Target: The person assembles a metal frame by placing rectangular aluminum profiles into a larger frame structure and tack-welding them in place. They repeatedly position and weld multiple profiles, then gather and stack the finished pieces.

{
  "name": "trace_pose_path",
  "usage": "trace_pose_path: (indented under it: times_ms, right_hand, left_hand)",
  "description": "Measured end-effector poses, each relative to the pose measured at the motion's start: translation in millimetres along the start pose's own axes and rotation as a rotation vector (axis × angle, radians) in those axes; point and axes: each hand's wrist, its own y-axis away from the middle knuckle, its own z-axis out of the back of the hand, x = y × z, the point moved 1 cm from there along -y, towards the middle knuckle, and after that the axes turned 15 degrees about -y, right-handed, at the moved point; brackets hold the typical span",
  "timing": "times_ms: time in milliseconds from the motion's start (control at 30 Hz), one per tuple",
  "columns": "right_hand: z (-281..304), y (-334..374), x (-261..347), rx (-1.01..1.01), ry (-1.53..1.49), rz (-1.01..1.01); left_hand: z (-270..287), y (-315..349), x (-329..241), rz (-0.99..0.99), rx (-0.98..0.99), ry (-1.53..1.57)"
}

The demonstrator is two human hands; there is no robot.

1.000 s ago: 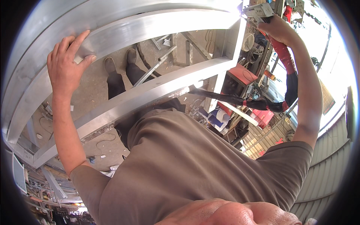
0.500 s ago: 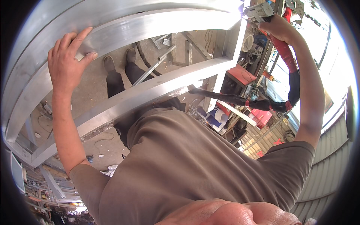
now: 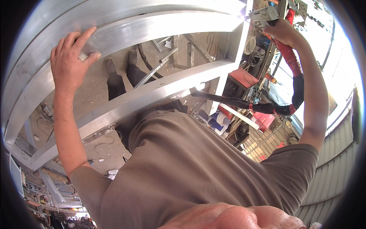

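At the far right corner of the metal frame (image 3: 164, 83), a gun-shaped tool (image 3: 264, 14) is grasped in the right hand (image 3: 285, 34); the left hand (image 3: 69, 64) is rested unclenched on it; the bright joint (image 3: 243, 18) seems unfinished.

At the right, a whitish bucket (image 3: 250, 45) shows higher than a red panel (image 3: 243, 77), an orange cylinder (image 3: 271, 78) near that panel; below are a red box (image 3: 264, 121) and a blue-and-white object (image 3: 220, 120), corrugated metal sheeting (image 3: 328, 183) fills the lower right, and a thin cable (image 3: 106, 144) curls on the floor (image 3: 95, 82)
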Motion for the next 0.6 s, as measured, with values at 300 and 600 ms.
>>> trace_pose_path:
  times_ms: [300, 600]
  right_hand:
    - [-0.5, 15.3, 2.5, -0.015, -0.013, 0.035]
    - [1.7, 107.5, -80.5, -0.302, -0.515, -0.052]
  left_hand:
    - [0.7, -0.1, -1.0, 0.005, 0.005, 0.002]
    - [5.6, -2.1, -3.9, 0.022, 0.054, -0.018]
